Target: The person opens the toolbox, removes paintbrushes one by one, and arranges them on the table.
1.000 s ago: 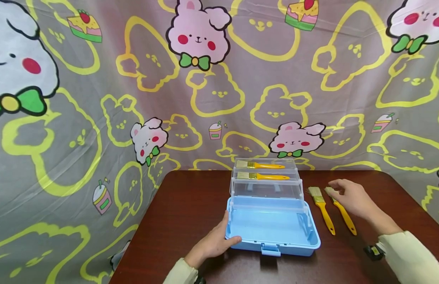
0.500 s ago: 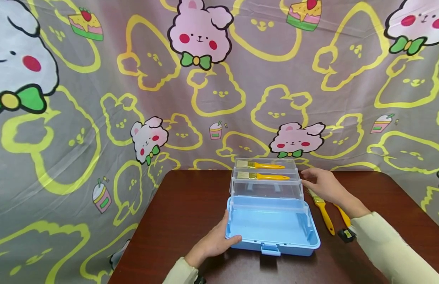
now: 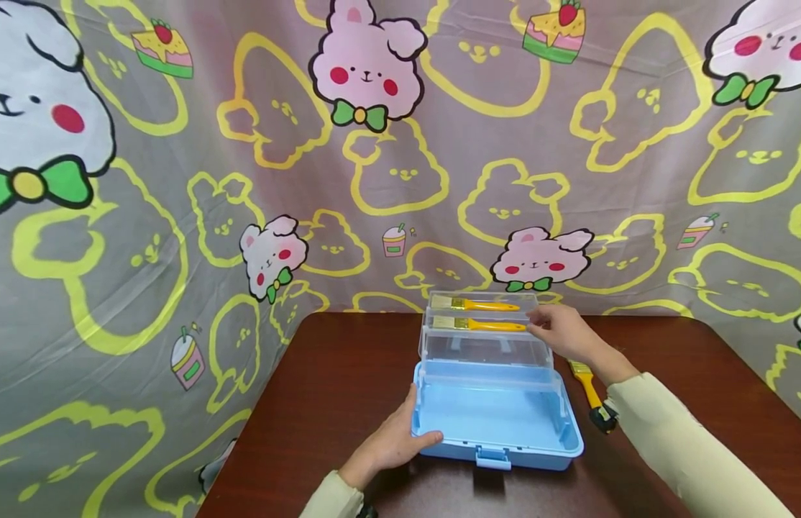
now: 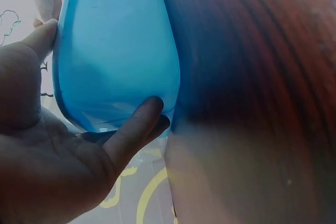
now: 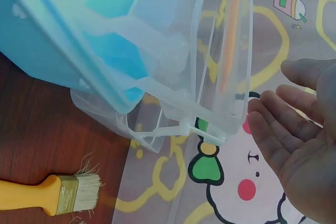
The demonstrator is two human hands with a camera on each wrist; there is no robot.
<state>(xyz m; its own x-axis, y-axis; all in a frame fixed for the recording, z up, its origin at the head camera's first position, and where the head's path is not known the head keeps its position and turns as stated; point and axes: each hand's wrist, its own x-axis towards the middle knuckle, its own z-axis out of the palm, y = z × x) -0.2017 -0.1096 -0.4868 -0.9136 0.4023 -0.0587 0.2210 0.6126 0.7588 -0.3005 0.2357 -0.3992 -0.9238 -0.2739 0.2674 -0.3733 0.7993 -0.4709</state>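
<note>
A light blue toolbox (image 3: 487, 410) stands unfolded on the table, with clear tiered trays (image 3: 487, 349) raised at its back. Two yellow-handled paintbrushes lie in the trays: an upper paintbrush (image 3: 484, 306) and a lower paintbrush (image 3: 491, 326). My left hand (image 3: 397, 433) holds the box's front left corner, its thumb at the front rim. At the trays' right end is my right hand (image 3: 562, 331), near the lower brush's handle tip. In the right wrist view its loosely bent fingers (image 5: 286, 111) hold nothing and show a gap to the tray.
Right of the box lies another paintbrush (image 3: 584, 381), partly covered by the right wrist; stray bristles of a further one (image 5: 77, 220) show in the right wrist view. A blue latch (image 3: 493, 457) hangs at the box's front. Patterned cloth (image 3: 400, 180) rises behind the dark table (image 3: 336, 388).
My right hand has moved left from above the outer paintbrush on the table to the trays' right end. My left hand stays on the toolbox. The brushes in the trays look unmoved.
</note>
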